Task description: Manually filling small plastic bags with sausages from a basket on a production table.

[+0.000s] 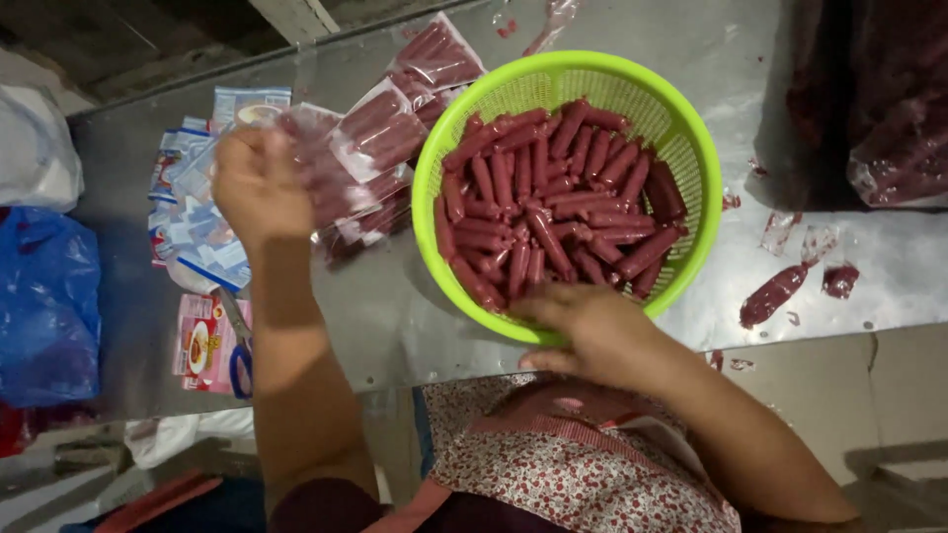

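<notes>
Your left hand [259, 183] pinches a limp, slippery clear bag [311, 148] above the packs [380, 133], while your right hand [583, 326], fingers curled, grips the near rim of the basket [691, 148] of soft sausages [553, 207] on the table [415, 326].

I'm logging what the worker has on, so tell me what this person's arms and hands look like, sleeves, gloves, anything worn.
Both hands are bare: no gloves on the left hand or the right hand, and no rings or watch that I can see. Both forearms are uncovered up to about the elbow. A dark maroon sleeve begins at the left elbow. Over the front there is a white floral apron with red striped trim.
</notes>
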